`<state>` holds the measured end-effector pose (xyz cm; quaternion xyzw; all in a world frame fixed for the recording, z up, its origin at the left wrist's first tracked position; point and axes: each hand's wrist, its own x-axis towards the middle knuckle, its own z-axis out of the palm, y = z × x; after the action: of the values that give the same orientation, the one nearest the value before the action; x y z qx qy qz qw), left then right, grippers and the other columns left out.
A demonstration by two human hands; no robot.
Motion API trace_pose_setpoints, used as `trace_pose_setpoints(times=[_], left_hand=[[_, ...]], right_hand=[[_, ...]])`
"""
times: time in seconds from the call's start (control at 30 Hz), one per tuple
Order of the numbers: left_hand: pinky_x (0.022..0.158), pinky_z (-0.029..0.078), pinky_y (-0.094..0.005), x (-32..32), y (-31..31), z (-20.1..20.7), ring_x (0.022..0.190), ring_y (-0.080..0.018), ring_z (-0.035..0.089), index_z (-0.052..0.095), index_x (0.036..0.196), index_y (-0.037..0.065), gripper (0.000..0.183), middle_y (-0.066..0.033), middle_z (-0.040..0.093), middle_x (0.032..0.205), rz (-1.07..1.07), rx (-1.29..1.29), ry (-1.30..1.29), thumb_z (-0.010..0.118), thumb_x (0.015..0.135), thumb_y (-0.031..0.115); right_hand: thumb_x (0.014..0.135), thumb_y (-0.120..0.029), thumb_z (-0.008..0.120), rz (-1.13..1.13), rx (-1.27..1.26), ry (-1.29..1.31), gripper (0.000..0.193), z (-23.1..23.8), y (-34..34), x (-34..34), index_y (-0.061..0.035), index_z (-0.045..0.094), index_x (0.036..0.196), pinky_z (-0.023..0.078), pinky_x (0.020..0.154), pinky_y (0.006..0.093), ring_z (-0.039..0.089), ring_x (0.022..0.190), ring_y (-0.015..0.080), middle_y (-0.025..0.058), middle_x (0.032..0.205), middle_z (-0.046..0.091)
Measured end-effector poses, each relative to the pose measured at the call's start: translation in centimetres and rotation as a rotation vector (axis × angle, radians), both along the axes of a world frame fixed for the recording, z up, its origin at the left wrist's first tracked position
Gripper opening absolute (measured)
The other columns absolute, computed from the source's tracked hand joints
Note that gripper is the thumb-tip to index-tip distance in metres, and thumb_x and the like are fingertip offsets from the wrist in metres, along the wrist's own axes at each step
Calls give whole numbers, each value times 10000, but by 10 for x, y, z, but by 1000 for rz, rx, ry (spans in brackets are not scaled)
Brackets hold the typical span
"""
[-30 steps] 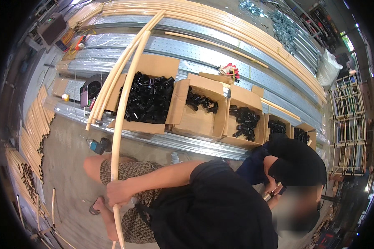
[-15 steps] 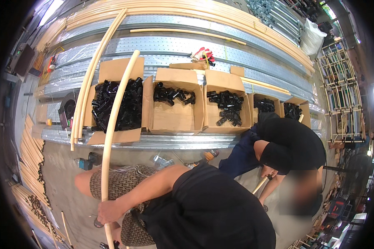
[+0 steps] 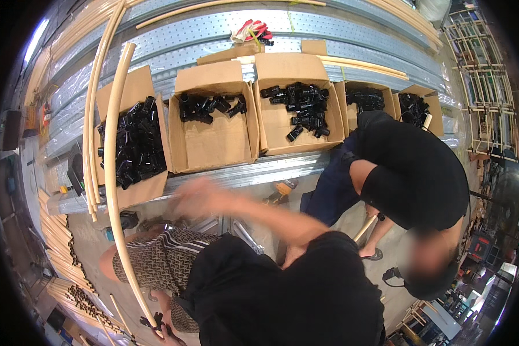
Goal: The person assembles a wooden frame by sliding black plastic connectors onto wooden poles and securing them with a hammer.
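A long cream-coloured pole (image 3: 111,173) slants up from the lower edge, past the boxes' left side. Its low end meets a black pipe joint (image 3: 150,320), where my left hand (image 3: 168,335) is closed, partly cut off by the picture's edge. Off the pole, my right hand (image 3: 197,197) is smeared by motion in front of the boxes; its fingers cannot be made out. Nearest to it are a cardboard box (image 3: 181,164) with some black pipe joints (image 3: 197,109) and, at its left, another box heaped with black joints (image 3: 135,144).
Several boxes of joints stand in a row on metal planks (image 3: 225,177). To the right a co-worker (image 3: 415,167) bends over a short pole (image 3: 366,228). A power drill (image 3: 282,189) lies on the floor. Pole bundles (image 3: 63,242) lie at left; gloves (image 3: 251,32) lie behind the boxes.
My right hand has let go of the pole and swung up toward the boxes. The view has shifted; the pole's top sits farther left. My left hand now shows at the joint.
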<state>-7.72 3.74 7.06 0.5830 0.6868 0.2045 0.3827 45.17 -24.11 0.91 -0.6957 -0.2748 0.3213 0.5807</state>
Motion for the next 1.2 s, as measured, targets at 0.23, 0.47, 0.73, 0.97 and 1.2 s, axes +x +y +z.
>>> trace_pose_setpoints(times=[0.23,0.47,0.73,0.97,1.2], left_hand=[[971,498,-413,-30,33,-1,1086,-236,606,390,1503,73,618,-191,617,1240,-55,-21,-56,669,953,90],[965,496,-406,-13,20,16,1080,-229,605,391,1505,79,622,-183,616,1245,-35,-11,25,672,950,86],[959,494,-399,31,4,27,1073,-222,603,392,1506,87,628,-174,615,1251,-62,-10,97,675,946,82],[954,493,-392,31,-9,49,1067,-215,601,392,1508,93,633,-167,614,1256,-53,-7,131,678,943,78],[798,514,-305,8,-2,51,947,-157,612,409,1501,85,688,-86,642,1115,4,18,80,722,890,42]], right_hand=[[906,-273,676,-1506,-747,-363,388,-195,-400,144,16,683,1165,528,897,414,691,1041,337,205,1126,711],[928,-421,569,-1648,-1253,-91,541,-208,-418,169,21,614,1237,457,1020,490,592,1180,418,253,1222,644],[960,-643,444,-1255,-1216,233,820,-240,-444,158,70,571,1345,373,1120,467,489,1346,425,322,1389,539],[991,-549,416,-1184,-1205,236,691,-321,-541,210,53,613,1265,428,1020,470,543,1260,421,300,1300,601],[1047,-278,404,-1227,-673,-47,507,-394,-655,203,40,483,1433,386,1093,354,524,1291,300,199,1398,563]])
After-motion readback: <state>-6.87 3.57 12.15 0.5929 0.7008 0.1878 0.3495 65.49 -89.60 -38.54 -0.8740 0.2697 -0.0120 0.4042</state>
